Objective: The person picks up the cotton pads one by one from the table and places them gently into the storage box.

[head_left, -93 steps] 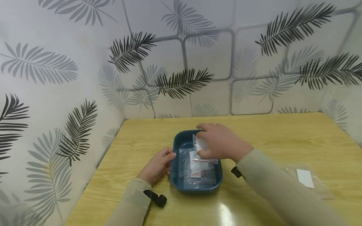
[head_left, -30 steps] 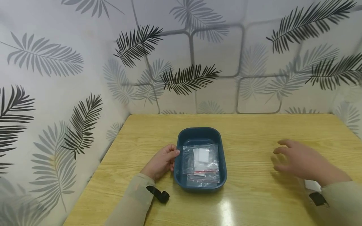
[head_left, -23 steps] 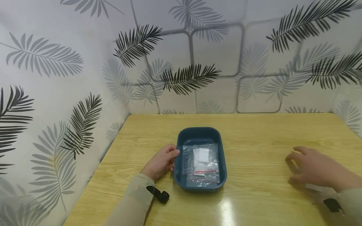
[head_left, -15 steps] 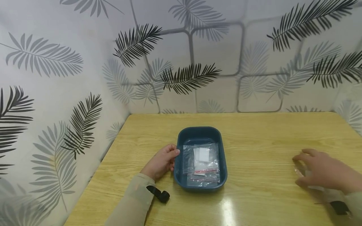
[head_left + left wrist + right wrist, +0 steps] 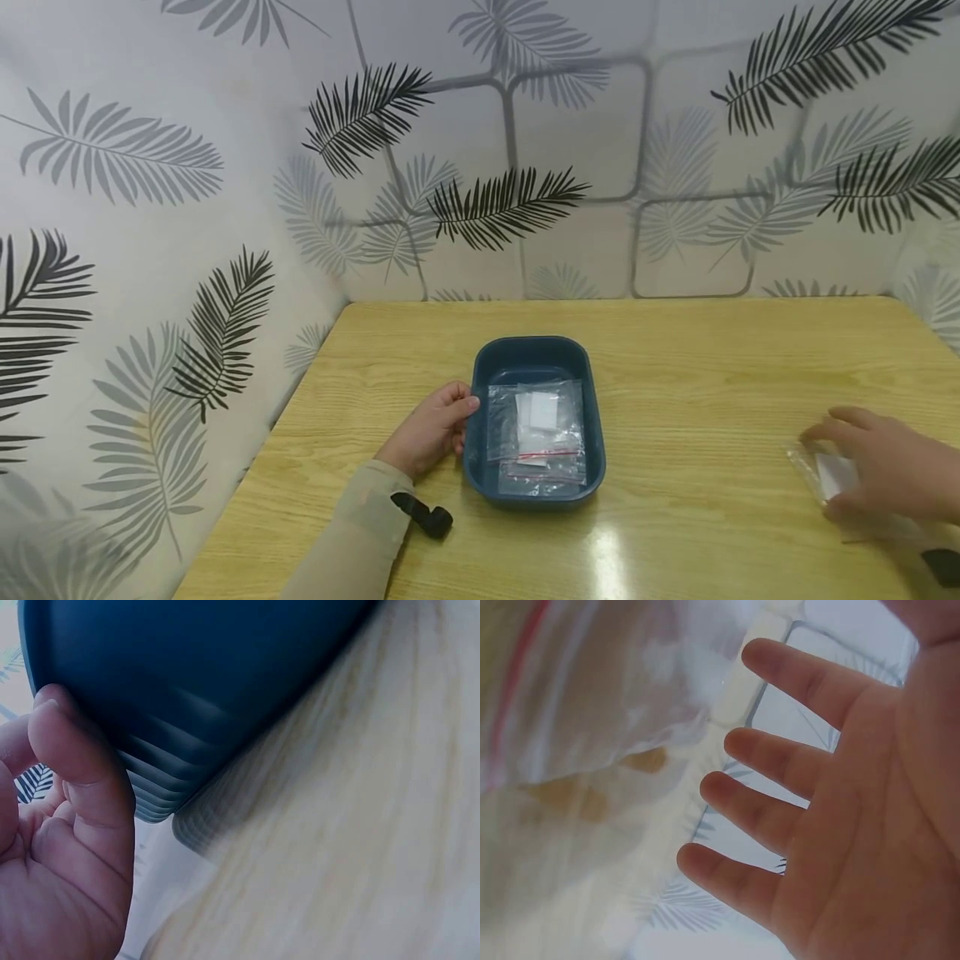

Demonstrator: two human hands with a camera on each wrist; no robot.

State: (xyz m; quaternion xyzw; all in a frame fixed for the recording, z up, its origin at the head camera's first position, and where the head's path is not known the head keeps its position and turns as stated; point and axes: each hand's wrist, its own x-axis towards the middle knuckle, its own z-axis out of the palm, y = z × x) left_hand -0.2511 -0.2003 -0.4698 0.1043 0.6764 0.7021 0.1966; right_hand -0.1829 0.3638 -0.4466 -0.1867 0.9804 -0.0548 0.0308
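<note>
A dark blue rectangular plastic tub (image 5: 542, 503) stands on the table, with several clear zip-lock bags (image 5: 558, 446) with red seal lines and white cards inside lying in it. My left hand (image 5: 431, 427) pinches the tub's left rim, thumb on the rim and the other fingers partly hidden. In the left wrist view the thumb of the left hand (image 5: 82, 817) lies against the tub wall (image 5: 187, 667). At the right, my right hand (image 5: 896, 467) is over another zip-lock bag (image 5: 834, 477) holding a white card. In the right wrist view its fingers are spread and apart from the bag (image 5: 622, 682).
The wood-grain table (image 5: 697, 375) reaches back to a leaf-patterned wall (image 5: 525, 125). A second wall (image 5: 112, 292) runs along the left side. A black strap (image 5: 422, 514) is round the left sleeve (image 5: 352, 533).
My right hand was holding a zip-lock bag in the tub; that bag now lies inside. The hand has moved right, over the bag on the table. My left hand keeps its place.
</note>
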